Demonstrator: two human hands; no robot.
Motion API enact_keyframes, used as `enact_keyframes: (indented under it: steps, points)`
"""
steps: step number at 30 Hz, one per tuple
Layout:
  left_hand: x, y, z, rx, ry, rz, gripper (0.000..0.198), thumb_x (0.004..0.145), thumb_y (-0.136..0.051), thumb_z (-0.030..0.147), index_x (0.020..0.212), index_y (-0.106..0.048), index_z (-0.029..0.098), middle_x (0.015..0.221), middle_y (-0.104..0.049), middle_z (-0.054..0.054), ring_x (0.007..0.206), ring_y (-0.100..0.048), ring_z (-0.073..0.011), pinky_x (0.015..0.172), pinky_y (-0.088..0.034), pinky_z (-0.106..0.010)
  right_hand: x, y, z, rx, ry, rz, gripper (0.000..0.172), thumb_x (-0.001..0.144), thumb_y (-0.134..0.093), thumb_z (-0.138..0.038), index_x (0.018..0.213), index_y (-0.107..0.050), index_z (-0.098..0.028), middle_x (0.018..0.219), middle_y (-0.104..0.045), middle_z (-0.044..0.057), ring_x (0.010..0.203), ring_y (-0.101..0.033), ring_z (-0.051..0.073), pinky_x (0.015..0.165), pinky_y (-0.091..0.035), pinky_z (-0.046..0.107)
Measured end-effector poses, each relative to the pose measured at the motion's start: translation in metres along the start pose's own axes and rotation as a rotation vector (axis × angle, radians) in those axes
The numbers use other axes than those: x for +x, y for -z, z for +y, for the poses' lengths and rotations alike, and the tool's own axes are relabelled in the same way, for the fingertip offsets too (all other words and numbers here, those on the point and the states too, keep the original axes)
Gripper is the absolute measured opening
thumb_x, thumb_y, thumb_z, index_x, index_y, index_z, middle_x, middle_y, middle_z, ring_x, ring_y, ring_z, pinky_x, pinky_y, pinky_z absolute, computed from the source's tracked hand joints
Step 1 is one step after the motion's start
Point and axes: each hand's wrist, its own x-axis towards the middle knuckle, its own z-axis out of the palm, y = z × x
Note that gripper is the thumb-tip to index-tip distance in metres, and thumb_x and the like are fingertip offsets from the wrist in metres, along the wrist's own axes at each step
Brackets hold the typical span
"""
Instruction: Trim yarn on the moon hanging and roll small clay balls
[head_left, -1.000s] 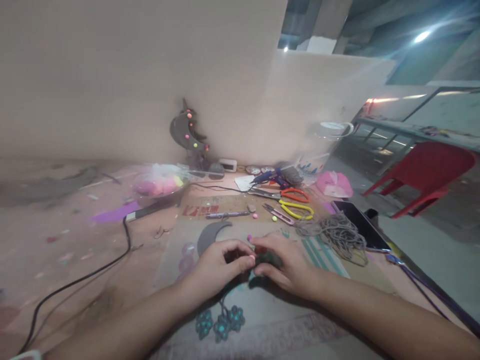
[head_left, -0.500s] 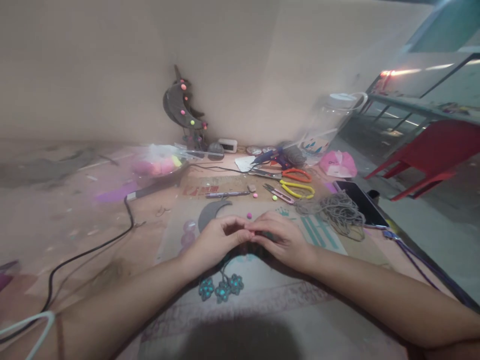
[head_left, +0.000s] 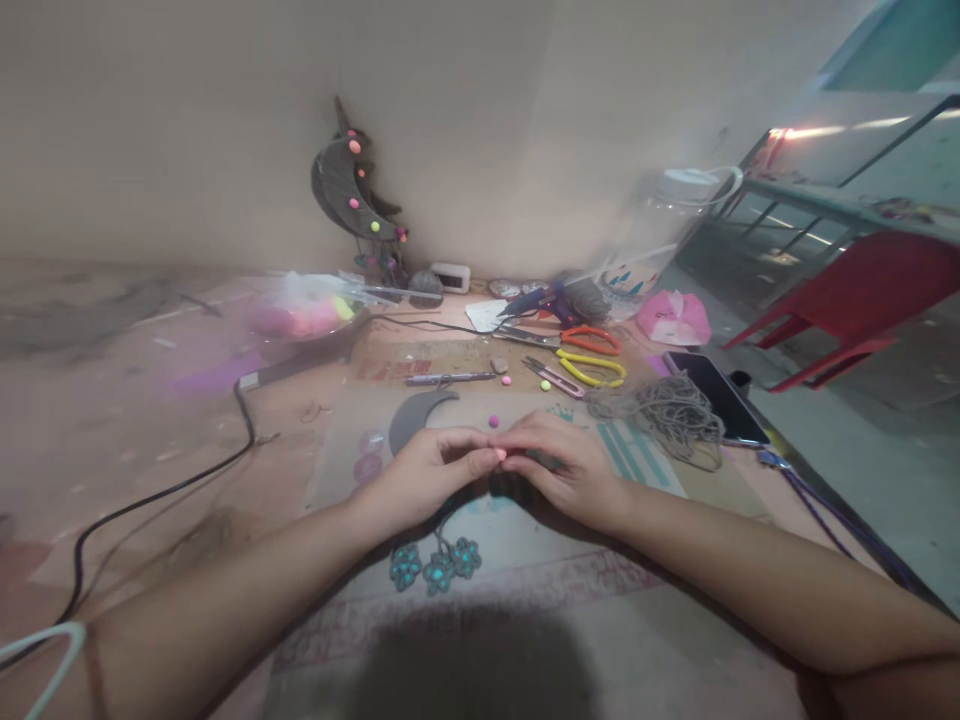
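My left hand (head_left: 439,475) and my right hand (head_left: 562,468) meet over the work surface, fingertips pinched together. Between them is a small orange-pink ball (head_left: 501,455), possibly a pom-pom, mostly covered by the fingers. Just beyond the fingertips lies a magenta ball (head_left: 493,421). A grey crescent moon (head_left: 412,418) lies flat behind my left hand, partly hidden by it. Nearer to me, three grey flowers with turquoise centres (head_left: 437,572) hang on cords that run under my left hand.
Behind my hands lie a pen (head_left: 450,378), thread snips (head_left: 553,376), yellow-handled pliers (head_left: 596,370), orange-handled scissors (head_left: 589,340) and a glue gun (head_left: 536,302). Grey yarn (head_left: 679,415) and a phone (head_left: 716,395) sit right. A decorated moon (head_left: 341,190) hangs on the wall. A black cable (head_left: 165,490) crosses left.
The view has shifted slightly. My fingertips have moved a little, so more of the orange-pink ball shows between them. Both hands stay together in nearly the same place.
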Motion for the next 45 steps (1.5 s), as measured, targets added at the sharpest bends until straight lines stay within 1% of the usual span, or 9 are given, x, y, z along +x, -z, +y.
enact_keyframes:
  steps: [7,14,18,24,28,31,35,39,45]
  points:
    - [-0.001,-0.001,-0.002,0.043,-0.009,0.04,0.031,0.082,-0.07,0.048,0.09,-0.074,0.018,0.084,-0.071,-0.004,0.074,-0.062,-0.0155,0.072,-0.049,-0.027,-0.002,-0.003,0.002,-0.009,-0.017,0.015,0.012,0.095,-0.062,-0.027,0.102,-0.069,-0.02,0.084,-0.071,0.006,0.078,-0.066,0.016,0.074,-0.052,0.029]
    - [-0.002,0.003,0.0,0.393,-0.178,0.115,0.025,0.09,-0.06,0.04,0.093,-0.073,0.019,0.092,-0.073,-0.006,0.087,-0.066,-0.0202,0.081,-0.051,-0.032,0.005,0.013,0.009,-0.115,-0.002,-0.102,0.02,0.098,-0.056,-0.033,0.103,-0.07,-0.02,0.083,-0.072,0.005,0.079,-0.065,0.016,0.074,-0.05,0.029]
    - [0.008,0.025,-0.007,0.813,-0.432,0.35,0.023,0.093,-0.058,0.037,0.098,-0.071,0.02,0.1,-0.07,-0.007,0.102,-0.061,-0.0234,0.094,-0.045,-0.039,0.011,0.045,0.027,-0.323,-0.106,-0.326,0.023,0.096,-0.059,-0.038,0.092,-0.07,-0.019,0.081,-0.071,0.005,0.074,-0.063,0.018,0.068,-0.046,0.029]
    - [0.023,0.043,-0.016,0.805,-0.344,0.398,0.026,0.095,-0.051,0.037,0.096,-0.069,0.018,0.1,-0.071,-0.007,0.101,-0.062,-0.0235,0.094,-0.045,-0.039,0.005,0.049,0.035,-0.438,-0.177,-0.546,0.012,0.092,-0.066,-0.03,0.092,-0.07,-0.018,0.084,-0.073,0.006,0.079,-0.065,0.019,0.072,-0.045,0.03]
    - [0.024,0.042,-0.015,0.76,-0.288,0.398,0.026,0.094,-0.051,0.038,0.095,-0.069,0.018,0.101,-0.071,-0.007,0.101,-0.062,-0.0241,0.094,-0.046,-0.039,0.006,0.051,0.033,-0.352,-0.28,-0.618,0.034,0.087,-0.071,-0.043,0.111,-0.067,-0.02,0.083,-0.07,0.003,0.075,-0.065,0.018,0.067,-0.047,0.029]
    - [0.024,0.042,-0.015,0.751,-0.274,0.393,0.025,0.093,-0.051,0.037,0.095,-0.068,0.019,0.101,-0.072,-0.008,0.102,-0.063,-0.0248,0.094,-0.046,-0.039,0.009,0.06,0.035,-0.345,-0.236,-0.49,0.058,0.089,-0.062,-0.057,0.134,-0.054,-0.021,0.106,-0.069,0.01,0.097,-0.066,0.025,0.081,-0.052,0.038]
    - [0.025,0.041,-0.016,0.736,-0.278,0.398,0.025,0.093,-0.05,0.038,0.095,-0.068,0.021,0.101,-0.072,-0.008,0.102,-0.063,-0.0253,0.095,-0.046,-0.04,0.018,0.05,0.036,-0.24,-0.02,-0.369,0.081,0.091,-0.042,-0.07,0.156,-0.024,-0.025,0.156,-0.036,0.018,0.144,-0.035,0.032,0.116,-0.03,0.055]
    - [0.026,0.044,-0.019,0.719,-0.297,0.392,0.027,0.091,-0.05,0.04,0.098,-0.067,0.02,0.104,-0.072,-0.009,0.102,-0.064,-0.0254,0.095,-0.047,-0.041,0.027,0.012,0.038,-0.226,0.155,-0.58,0.085,0.093,-0.04,-0.068,0.16,-0.011,-0.024,0.166,-0.013,0.014,0.154,-0.002,0.03,0.122,-0.003,0.059]
    - [0.026,0.045,-0.018,0.663,-0.264,0.404,0.027,0.092,-0.048,0.035,0.098,-0.068,0.018,0.103,-0.072,-0.009,0.103,-0.064,-0.025,0.097,-0.047,-0.04,0.02,0.001,0.055,-0.237,0.191,-0.729,0.087,0.092,-0.051,-0.064,0.159,-0.017,-0.019,0.166,-0.01,0.015,0.154,0.005,0.031,0.12,0.004,0.061]
